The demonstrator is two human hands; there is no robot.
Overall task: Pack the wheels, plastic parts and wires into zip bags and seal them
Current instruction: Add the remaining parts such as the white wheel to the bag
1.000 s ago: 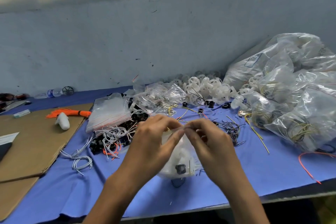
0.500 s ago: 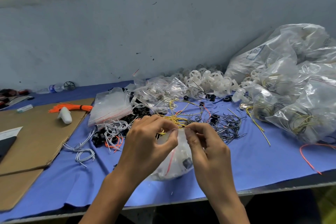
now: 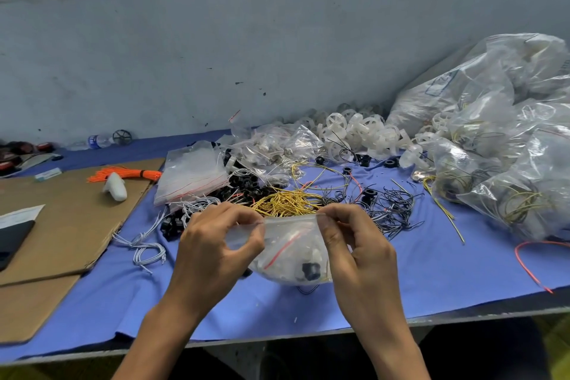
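A small clear zip bag point(image 3: 291, 248) hangs between my hands just above the blue cloth. Inside it I see white plastic parts, a black wheel and a red wire. My left hand point(image 3: 216, 244) pinches the bag's top strip at its left end. My right hand point(image 3: 354, 244) pinches the same strip at its right end. Behind the bag lies a tangle of yellow wires point(image 3: 287, 203), with black wires point(image 3: 388, 207) to the right, white wires point(image 3: 145, 248) to the left and black wheels point(image 3: 246, 185) further back.
A stack of unused zip bags point(image 3: 191, 173) lies left of centre. White plastic wheels point(image 3: 354, 129) pile up against the wall. Large filled plastic bags point(image 3: 499, 139) crowd the right side. Cardboard point(image 3: 61, 225) with an orange wire bundle point(image 3: 123, 174) covers the left. The table edge point(image 3: 462, 315) runs close in front.
My hands have slid apart along the bag's top strip, from pinching together at its middle to its two ends. The view has tilted down.
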